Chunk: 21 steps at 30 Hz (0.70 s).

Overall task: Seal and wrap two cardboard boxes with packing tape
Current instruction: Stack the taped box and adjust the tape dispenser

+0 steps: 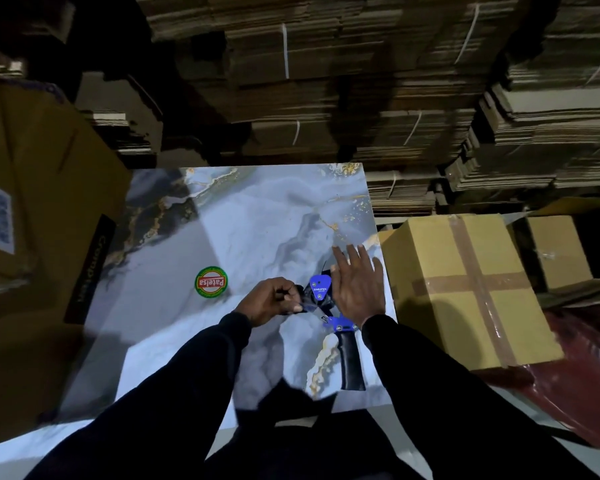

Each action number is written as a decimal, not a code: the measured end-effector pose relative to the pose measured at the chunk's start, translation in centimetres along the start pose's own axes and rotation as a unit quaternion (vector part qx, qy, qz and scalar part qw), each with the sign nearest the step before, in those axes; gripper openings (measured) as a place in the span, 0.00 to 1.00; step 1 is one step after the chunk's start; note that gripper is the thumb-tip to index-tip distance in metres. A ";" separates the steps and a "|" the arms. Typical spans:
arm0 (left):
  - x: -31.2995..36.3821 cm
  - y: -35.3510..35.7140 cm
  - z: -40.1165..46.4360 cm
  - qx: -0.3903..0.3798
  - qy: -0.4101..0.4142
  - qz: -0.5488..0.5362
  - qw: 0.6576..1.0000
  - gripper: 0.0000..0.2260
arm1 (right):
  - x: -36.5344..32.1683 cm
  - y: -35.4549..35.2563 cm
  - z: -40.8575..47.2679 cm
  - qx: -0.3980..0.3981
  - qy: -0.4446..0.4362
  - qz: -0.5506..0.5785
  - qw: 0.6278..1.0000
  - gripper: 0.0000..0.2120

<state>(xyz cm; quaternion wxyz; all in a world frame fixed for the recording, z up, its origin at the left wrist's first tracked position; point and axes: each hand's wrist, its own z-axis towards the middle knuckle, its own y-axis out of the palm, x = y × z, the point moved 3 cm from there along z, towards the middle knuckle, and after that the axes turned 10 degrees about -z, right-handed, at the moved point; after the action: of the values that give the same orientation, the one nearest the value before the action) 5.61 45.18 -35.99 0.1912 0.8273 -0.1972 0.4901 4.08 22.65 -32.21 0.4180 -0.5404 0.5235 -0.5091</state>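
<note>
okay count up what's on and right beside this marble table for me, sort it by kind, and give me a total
Tape dispensers: 1, blue with a black handle, lying on the table between the left hand and right hand.
Round stickers: 1, green and red, on the tabletop.
Taped cardboard boxes: 1, the box right of the table, tape crossed over it.
Total: 3

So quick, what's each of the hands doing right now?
Left hand: fingers curled, pinching the loose end of clear tape at the tape dispenser.
Right hand: open, fingers straight, over the dispenser; contact unclear.
</note>
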 end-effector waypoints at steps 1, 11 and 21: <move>0.1 0.0 0.0 -0.002 -0.003 -0.004 1.000 0.07 | 0.0 -0.1 0.0 -0.004 -0.005 0.010 1.000 0.27; 1.0 -0.8 0.7 -0.043 0.009 0.031 0.999 0.07 | 1.6 -1.0 -10.9 0.136 0.216 0.256 0.932 0.23; 2.4 -1.6 1.7 -0.056 0.015 0.064 0.996 0.08 | -2.8 4.2 -12.1 -0.170 0.345 0.456 0.803 0.12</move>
<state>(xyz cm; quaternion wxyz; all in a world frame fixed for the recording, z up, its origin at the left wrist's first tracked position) 8.72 45.37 -34.81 0.2082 0.7936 -0.2742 0.5016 -8.26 26.03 -35.06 0.2956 -0.0905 0.8972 -0.3153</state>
